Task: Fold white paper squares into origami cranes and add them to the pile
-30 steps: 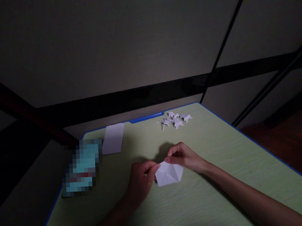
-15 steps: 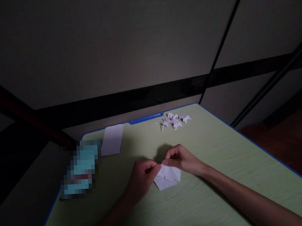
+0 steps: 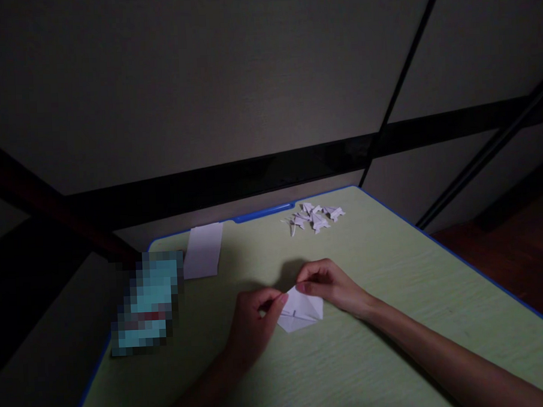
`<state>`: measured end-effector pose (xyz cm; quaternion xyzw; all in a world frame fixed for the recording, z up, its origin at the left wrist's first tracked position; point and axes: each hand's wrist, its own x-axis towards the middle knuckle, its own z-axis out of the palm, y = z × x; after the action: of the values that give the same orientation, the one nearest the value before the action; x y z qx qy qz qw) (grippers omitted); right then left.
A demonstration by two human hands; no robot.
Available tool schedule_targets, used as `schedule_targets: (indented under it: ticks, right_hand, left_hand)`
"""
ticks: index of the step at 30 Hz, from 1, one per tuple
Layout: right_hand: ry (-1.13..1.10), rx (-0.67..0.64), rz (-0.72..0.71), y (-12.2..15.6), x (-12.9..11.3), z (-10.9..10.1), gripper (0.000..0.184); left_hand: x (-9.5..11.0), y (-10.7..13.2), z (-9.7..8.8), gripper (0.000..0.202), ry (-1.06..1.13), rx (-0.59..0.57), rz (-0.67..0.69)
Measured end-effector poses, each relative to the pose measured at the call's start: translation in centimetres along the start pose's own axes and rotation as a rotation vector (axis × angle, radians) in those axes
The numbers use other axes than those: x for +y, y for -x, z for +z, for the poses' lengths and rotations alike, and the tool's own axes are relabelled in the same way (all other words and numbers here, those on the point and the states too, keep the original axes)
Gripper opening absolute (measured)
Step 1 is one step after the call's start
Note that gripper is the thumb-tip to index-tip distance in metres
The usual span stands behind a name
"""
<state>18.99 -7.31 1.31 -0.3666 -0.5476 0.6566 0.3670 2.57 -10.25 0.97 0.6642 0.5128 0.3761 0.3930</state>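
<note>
A small white sheet of folded paper (image 3: 302, 310) with creases and a flap across its middle is held between both hands, low over the table. My left hand (image 3: 258, 321) pinches its left edge between thumb and forefinger. At the upper edge, my right hand (image 3: 326, 283) grips the paper with thumb and fingers, the thumb lying on top. Several folded white paper figures (image 3: 317, 219) lie in a cluster farther back, beyond my right hand.
The pale green table (image 3: 391, 270) has a blue rim and a blue handle slot (image 3: 265, 213) at its back edge. A plain white sheet (image 3: 204, 251) lies at the back left. A pixelated turquoise item (image 3: 147, 305) is beside it. Cabinet panels (image 3: 203, 80) rise behind the table.
The paper's top edge has lifted slightly to a point between my hands, and its near edge has shifted a little away from me. Both hands keep their pinch.
</note>
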Motion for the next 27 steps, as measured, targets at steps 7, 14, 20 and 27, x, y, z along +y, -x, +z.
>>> schedule_targets:
  ticks: [7,14,20,27]
  right_hand:
    - [-0.026,0.021,-0.004,0.11,0.09,-0.19,0.014]
    - [-0.206,0.027,-0.156,0.12,0.32,-0.73,0.018]
    - [-0.059,-0.018,-0.240,0.56,0.58,-0.46,0.023]
    - [0.025,0.013,-0.296,0.58,0.65,-0.57,0.024]
  left_hand:
    - [-0.43,-0.16,0.22,0.027,0.095,-0.032,-0.098]
    - [-0.47,-0.65,-0.31,0.029,0.196,0.075,-0.231]
    - [-0.38,-0.63,-0.27,0.029,0.246,0.083,-0.249]
    - [-0.15,-0.56,-0.36,0.029,0.283,0.127,-0.256]
